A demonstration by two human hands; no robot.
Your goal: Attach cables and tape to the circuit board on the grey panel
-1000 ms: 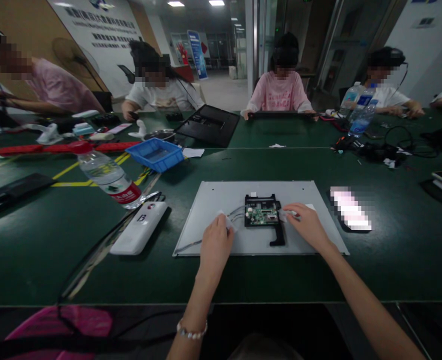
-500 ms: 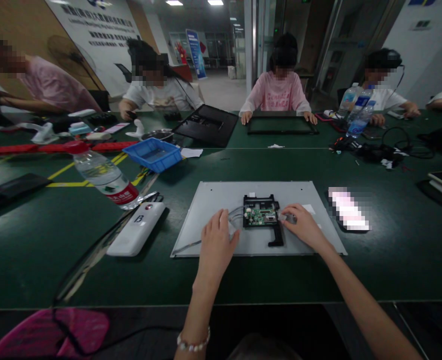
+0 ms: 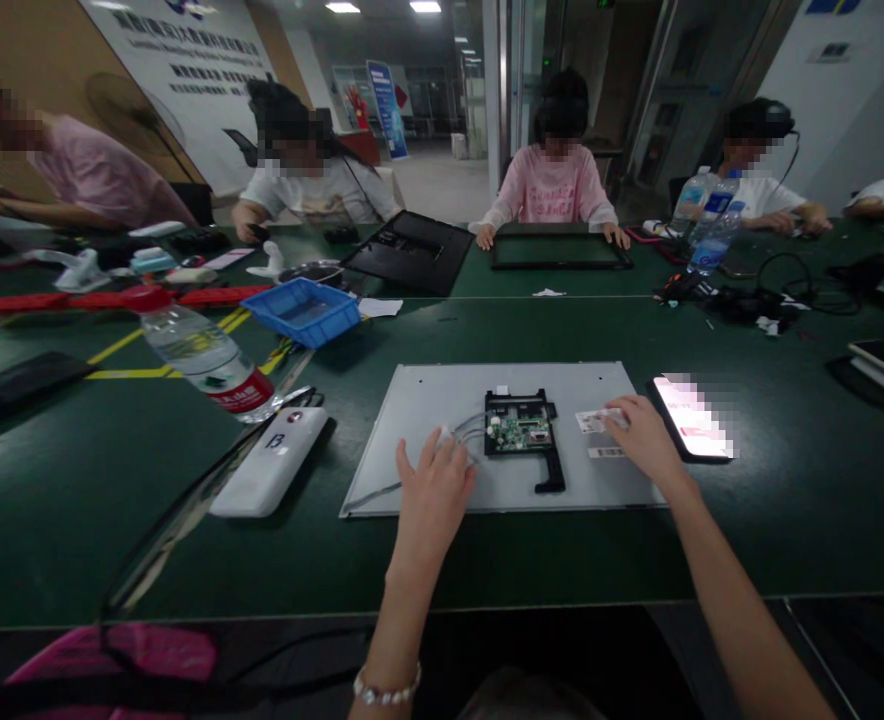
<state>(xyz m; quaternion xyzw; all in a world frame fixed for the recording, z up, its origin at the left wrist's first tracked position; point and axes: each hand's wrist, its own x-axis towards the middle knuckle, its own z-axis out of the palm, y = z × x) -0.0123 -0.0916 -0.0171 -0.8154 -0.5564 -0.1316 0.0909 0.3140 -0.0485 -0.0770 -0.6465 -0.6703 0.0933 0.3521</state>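
A flat grey panel [image 3: 382, 440] lies on the green table. On its middle sits a green circuit board [image 3: 518, 430] in a black plastic bracket [image 3: 551, 470]. Thin grey cables [image 3: 470, 425] run from the board's left side toward the panel's lower left corner. My left hand [image 3: 436, 490] rests over these cables, fingers spread, a small whitish piece by its fingertips. Over the panel's right part, my right hand [image 3: 646, 445] has thumb and fingers pinched beside a white printed label [image 3: 592, 421]; what they hold, if anything, is too small to make out.
A phone with a lit screen [image 3: 689, 420] lies right of the panel. To the left are a white power bank [image 3: 273, 465], a tilted water bottle [image 3: 209, 355] and a blue tray [image 3: 303, 312]. Across the table, a person holds a black frame [image 3: 560, 266]; other people sit alongside.
My right hand has moved right, from the circuit board's edge to the printed label. My left hand's fingers have spread and shifted slightly. The camera view has moved a little.
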